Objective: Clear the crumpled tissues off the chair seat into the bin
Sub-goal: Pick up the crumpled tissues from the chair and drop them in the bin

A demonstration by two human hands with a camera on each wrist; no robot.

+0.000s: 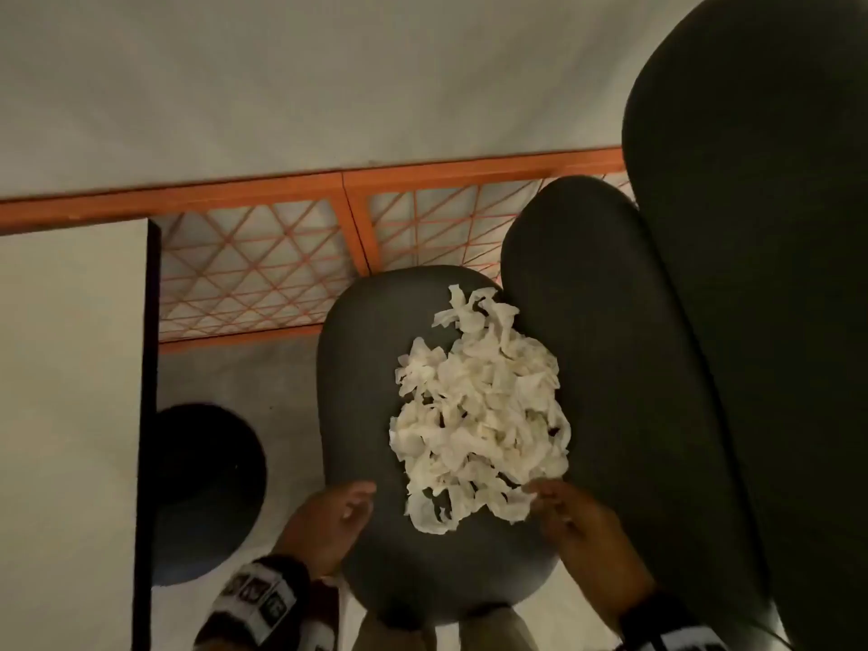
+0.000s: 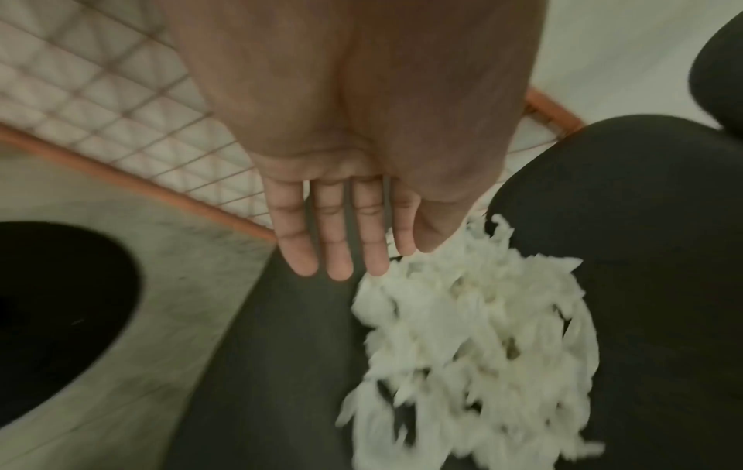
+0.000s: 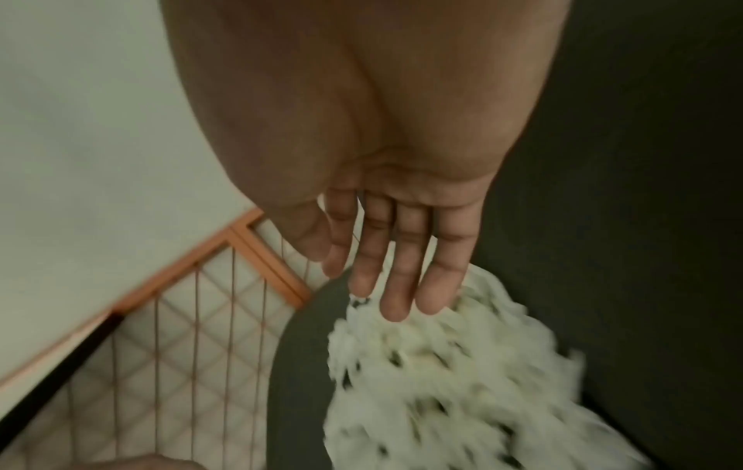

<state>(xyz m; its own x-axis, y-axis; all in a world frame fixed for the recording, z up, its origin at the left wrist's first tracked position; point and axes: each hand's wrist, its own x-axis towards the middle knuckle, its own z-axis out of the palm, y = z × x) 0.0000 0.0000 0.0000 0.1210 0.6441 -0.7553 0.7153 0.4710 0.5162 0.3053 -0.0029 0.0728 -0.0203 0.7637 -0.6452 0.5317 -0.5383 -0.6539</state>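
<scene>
A heap of white crumpled tissues (image 1: 479, 411) (image 2: 466, 343) (image 3: 438, 375) covers the middle and right of the dark grey chair seat (image 1: 361, 368) (image 2: 273, 365) (image 3: 301, 365). My left hand (image 1: 343, 514) (image 2: 342, 248) hovers over the seat's near left part, fingers straight, holding nothing. My right hand (image 1: 559, 505) (image 3: 386, 279) is at the near right edge of the heap, fingers extended, its fingertips at the tissues. A round black bin (image 1: 202, 491) (image 2: 52, 318) stands on the floor left of the chair.
The chair's dark backrest (image 1: 582, 368) rises to the right, with a bigger dark cushion (image 1: 761, 274) beyond. An orange wire-grid panel (image 1: 253, 270) stands behind the chair. A pale table top (image 1: 65, 415) with a black edge fills the left.
</scene>
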